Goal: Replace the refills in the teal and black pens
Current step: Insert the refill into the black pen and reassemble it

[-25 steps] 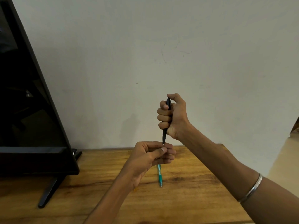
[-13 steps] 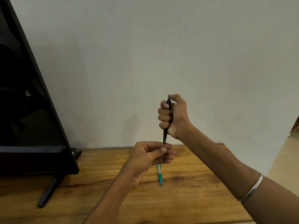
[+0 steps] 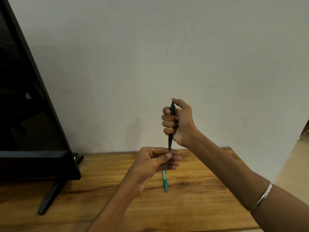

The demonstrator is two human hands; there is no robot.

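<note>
My right hand (image 3: 181,124) grips the black pen (image 3: 170,139) upright in a fist, tip pointing down, thumb near its top end. Just below, my left hand (image 3: 157,160) has its fingers curled with the thumb pressed against the forefinger right at the pen's tip; what it pinches there is hidden by the fingers. The teal pen (image 3: 165,180) lies on the wooden table (image 3: 200,206) under and behind my left hand, its tip toward me and its far end hidden.
A black flat screen (image 3: 30,114) on a slanted foot (image 3: 48,200) stands at the left of the table. A pale wall rises right behind the table. The table's right edge runs diagonally at the right.
</note>
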